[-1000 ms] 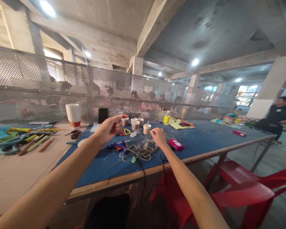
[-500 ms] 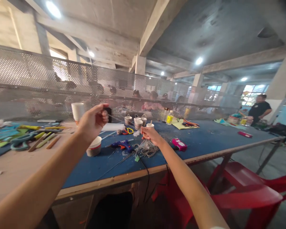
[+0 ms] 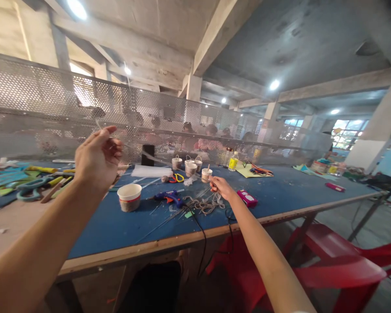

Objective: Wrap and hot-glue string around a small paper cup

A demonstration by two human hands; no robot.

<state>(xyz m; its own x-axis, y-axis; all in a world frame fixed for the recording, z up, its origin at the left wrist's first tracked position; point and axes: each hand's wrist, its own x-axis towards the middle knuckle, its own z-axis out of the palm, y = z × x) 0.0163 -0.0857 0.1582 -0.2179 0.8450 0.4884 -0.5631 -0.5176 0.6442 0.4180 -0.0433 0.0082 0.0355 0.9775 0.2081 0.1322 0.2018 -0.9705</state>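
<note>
Stretching betw. the two hands, a thin pale cord (image 3: 158, 159) runs in a nearly straight diagonal above the blue tabletop (image 3: 107, 237), L end higher than R. L hand (image 3: 98, 157), raised: thumb and fingers pinched on the cord, a short end sticking up past them. R hand (image 3: 222, 188), lower, over the table: thumb and forefinger clamped on the cord's other end of the span. Just below R hand: a loose heap of grey string (image 3: 206, 205). L of heap, lying close by: blue glue gun (image 3: 170, 198) w/ orange trigger. Farther L, near the L forearm: white-rimmed cup (image 3: 129, 202), upright, w/ red band. Behind heap, approx. centre: small looped-handle cups (image 3: 177, 163), grouped close; cup w/ stick (image 3: 206, 175) stands apart, nearest R hand. Beside the group: yellow-handled scissors (image 3: 178, 178). R of R hand: magenta box (image 3: 247, 198). Toward rear: yellow-labelled bottle (image 3: 233, 162), next to a yellow-green sheet (image 3: 244, 171). Beyond table: perforated screen (image 3: 117, 100). Lower R: red chairs (image 3: 337, 269).
</note>
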